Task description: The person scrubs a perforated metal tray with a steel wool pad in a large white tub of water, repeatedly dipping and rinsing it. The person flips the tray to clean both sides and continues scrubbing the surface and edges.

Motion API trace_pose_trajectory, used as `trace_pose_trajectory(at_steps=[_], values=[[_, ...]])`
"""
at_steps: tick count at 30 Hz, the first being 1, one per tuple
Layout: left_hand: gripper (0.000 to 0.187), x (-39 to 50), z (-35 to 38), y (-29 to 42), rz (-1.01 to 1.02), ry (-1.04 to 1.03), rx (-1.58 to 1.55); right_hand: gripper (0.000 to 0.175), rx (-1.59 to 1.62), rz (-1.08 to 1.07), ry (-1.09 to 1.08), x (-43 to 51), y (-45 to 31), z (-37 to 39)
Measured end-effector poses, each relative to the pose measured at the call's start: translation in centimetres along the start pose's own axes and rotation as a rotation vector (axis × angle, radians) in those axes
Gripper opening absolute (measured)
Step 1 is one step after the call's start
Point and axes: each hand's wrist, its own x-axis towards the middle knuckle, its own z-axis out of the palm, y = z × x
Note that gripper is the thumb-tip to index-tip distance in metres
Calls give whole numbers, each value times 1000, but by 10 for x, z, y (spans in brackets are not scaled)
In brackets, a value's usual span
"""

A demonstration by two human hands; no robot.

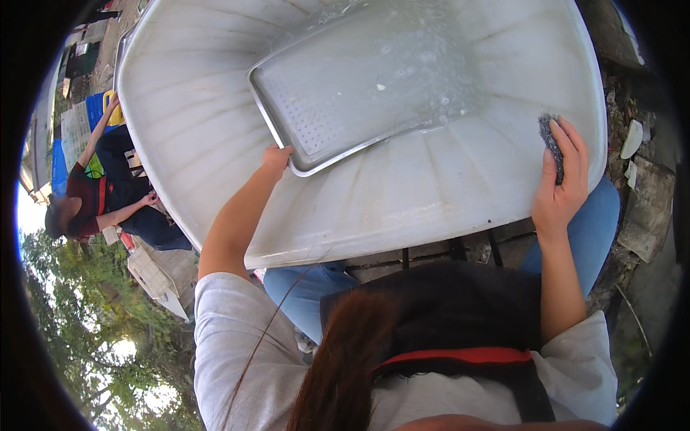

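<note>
A large white plastic tub (345, 215) stands before me with cloudy water in it. My left hand (277, 160) grips the near left corner of a rectangular metal tray (337, 160), which lies tilted in the tub. Rows of small holes or dimples show at the tray's left end; its far right part is under the water. My right hand (563, 172) holds a grey metal scouring pad (551, 145) between thumb and fingers, over the tub's right side, apart from the tray.
A co-worker (102, 199) sits beyond the tub's left side, one hand near its rim. Blue and yellow crates (97, 110) are behind that person. Stones and a weathered board (647, 210) lie on the ground at the right. My knees are under the near rim.
</note>
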Motion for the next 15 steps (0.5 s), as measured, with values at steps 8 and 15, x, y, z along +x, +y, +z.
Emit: trace_pose_trajectory(at_steps=[8, 15], values=[[7, -116, -101, 37, -256, -371, -238, 31, 1, 10, 48, -16, -13, 9], [6, -182, -83, 97, 50, -137, -114, 33, 81, 17, 137, -18, -11, 15]])
